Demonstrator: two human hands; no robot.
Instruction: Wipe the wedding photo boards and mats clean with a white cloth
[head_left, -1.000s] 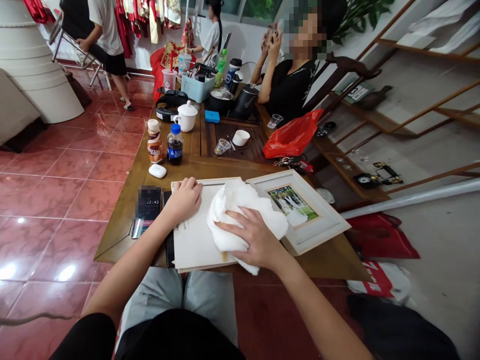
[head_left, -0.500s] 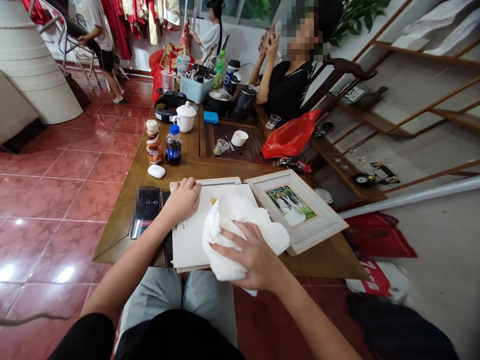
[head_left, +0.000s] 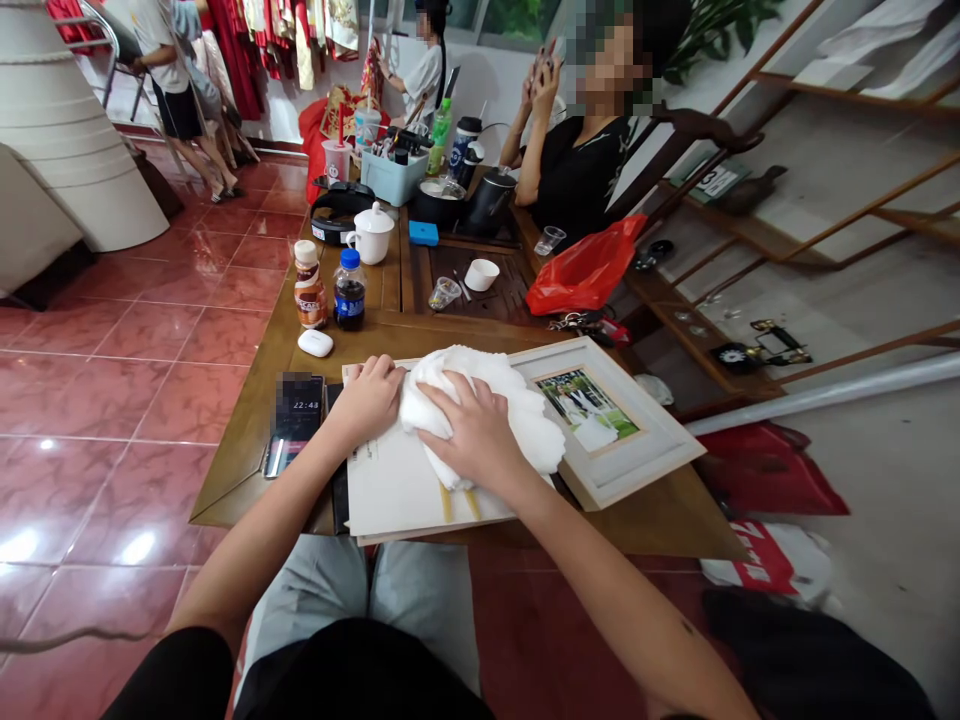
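A flat white board (head_left: 397,485) lies on the near edge of the wooden table (head_left: 247,440). My left hand (head_left: 369,397) rests curled on its upper left corner, pressing it down. My right hand (head_left: 471,432) lies spread on a crumpled white cloth (head_left: 517,400), pressing it against the upper half of the board. A white picture frame (head_left: 645,440) with a photo of a couple lies right beside the cloth, partly under it.
A phone (head_left: 295,418) lies left of the board, with an earbud case (head_left: 315,343) and two bottles (head_left: 330,290) behind it. Farther back are a white teapot (head_left: 372,235), tea tray (head_left: 487,285), red plastic bag (head_left: 585,272) and a seated person (head_left: 577,160). Other people stand far left.
My right hand has pushed the cloth from the board's lower right edge up and to the left, close to my left hand. My left hand has stayed put.
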